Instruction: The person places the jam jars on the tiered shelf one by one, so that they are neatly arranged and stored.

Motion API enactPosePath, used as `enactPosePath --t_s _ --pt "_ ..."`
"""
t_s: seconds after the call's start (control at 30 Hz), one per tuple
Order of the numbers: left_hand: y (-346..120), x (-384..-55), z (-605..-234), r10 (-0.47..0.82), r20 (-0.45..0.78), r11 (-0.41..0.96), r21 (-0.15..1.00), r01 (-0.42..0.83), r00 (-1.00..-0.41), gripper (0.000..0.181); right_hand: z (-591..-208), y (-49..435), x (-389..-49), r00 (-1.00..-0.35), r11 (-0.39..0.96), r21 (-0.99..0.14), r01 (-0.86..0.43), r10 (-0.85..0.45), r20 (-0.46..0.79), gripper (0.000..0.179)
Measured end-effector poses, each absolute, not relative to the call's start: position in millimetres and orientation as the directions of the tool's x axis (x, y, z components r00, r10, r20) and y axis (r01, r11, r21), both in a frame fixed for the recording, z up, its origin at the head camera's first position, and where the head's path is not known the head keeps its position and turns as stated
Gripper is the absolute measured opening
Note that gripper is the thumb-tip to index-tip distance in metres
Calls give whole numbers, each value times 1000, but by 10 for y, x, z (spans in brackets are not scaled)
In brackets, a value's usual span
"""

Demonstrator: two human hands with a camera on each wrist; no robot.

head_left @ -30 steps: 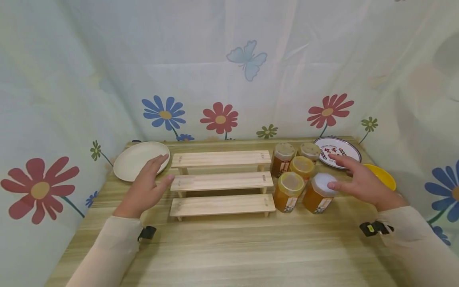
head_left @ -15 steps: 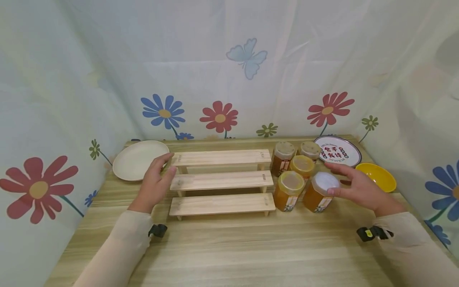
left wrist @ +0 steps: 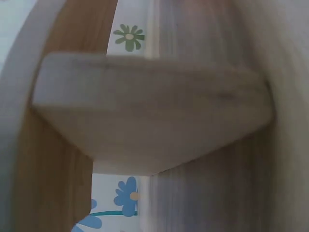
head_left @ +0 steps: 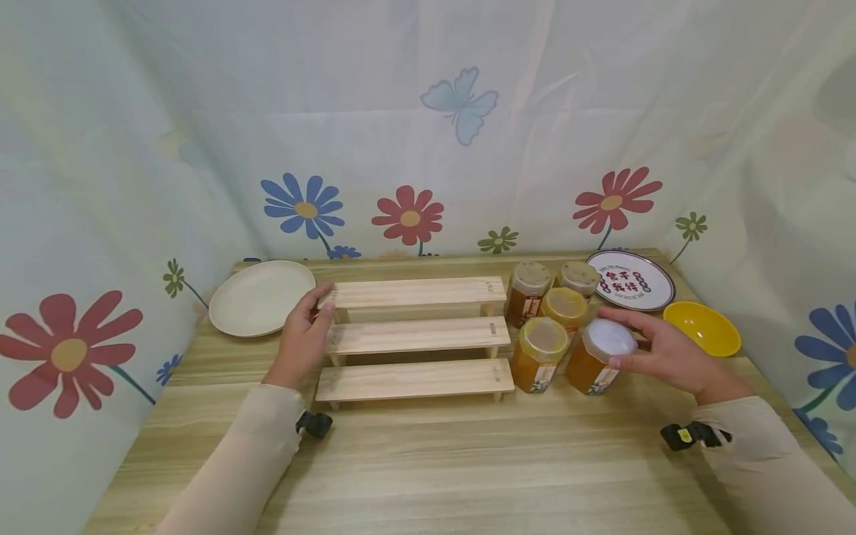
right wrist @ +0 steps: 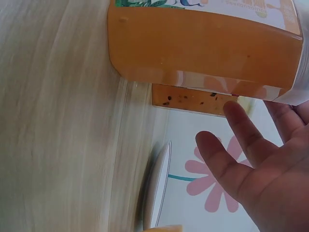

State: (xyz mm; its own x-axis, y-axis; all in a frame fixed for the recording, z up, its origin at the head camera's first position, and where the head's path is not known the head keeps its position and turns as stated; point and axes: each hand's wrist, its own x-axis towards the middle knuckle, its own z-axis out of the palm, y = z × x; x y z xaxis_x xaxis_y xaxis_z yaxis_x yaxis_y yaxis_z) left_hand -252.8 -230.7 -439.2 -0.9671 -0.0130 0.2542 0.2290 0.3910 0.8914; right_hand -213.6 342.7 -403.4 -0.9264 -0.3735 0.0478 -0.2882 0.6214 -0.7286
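A three-step wooden display stand (head_left: pixel 414 379) sits mid-table. My left hand (head_left: pixel 304 342) holds the left end of its top step, thumb in front and fingers behind. Close up in the left wrist view, the end of a wooden step (left wrist: pixel 154 96) fills the picture. My right hand (head_left: pixel 669 357) is around the right side of a white-lidded jar of amber honey (head_left: pixel 591 368), thumb at its front and forefinger behind. In the right wrist view the other fingers (right wrist: pixel 227 164) are spread beside the jar (right wrist: pixel 203 48), which stands upright on the table.
Several more honey jars (head_left: pixel 535 364) cluster between the stand and the white-lidded one. A cream plate (head_left: pixel 261 297) lies at the back left. On the right are a printed plate (head_left: pixel 622 256) and a yellow bowl (head_left: pixel 702 331). Floral curtains (head_left: pixel 461 163) enclose the table.
My left hand has moved right, from beside the cream plate to the stand's top step. My right hand has come lower and closer around the white-lidded jar, which stays in place.
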Motion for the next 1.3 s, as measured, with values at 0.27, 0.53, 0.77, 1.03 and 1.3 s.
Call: enactPosePath --t_s 0.27,0.53,0.77,1.03,1.3 --pt "-2226 -2551 -4431 -73 207 326 929 173 -976 47 -4057 3434 -2136 -930 626 -726 -284 -365 49 72" --pt "-2200 -2551 -4457 -74 151 222 966 131 -986 47 -4033 3426 -2128 -923 626 -732 -268 -385 10 79" --pt "-2215 -2581 -4497 -67 205 238 954 184 -976 46 -4053 3401 -2113 -932 639 -720 -269 -362 28 78" --pt "-2171 -2530 -4391 -54 196 263 949 176 -979 45 -4123 3390 -2087 -950 607 -760 -233 -308 46 77" --pt "-2092 -2354 -4159 -47 215 305 933 191 -976 45 -4103 3340 -2058 -969 615 -762 -203 -240 64 77"
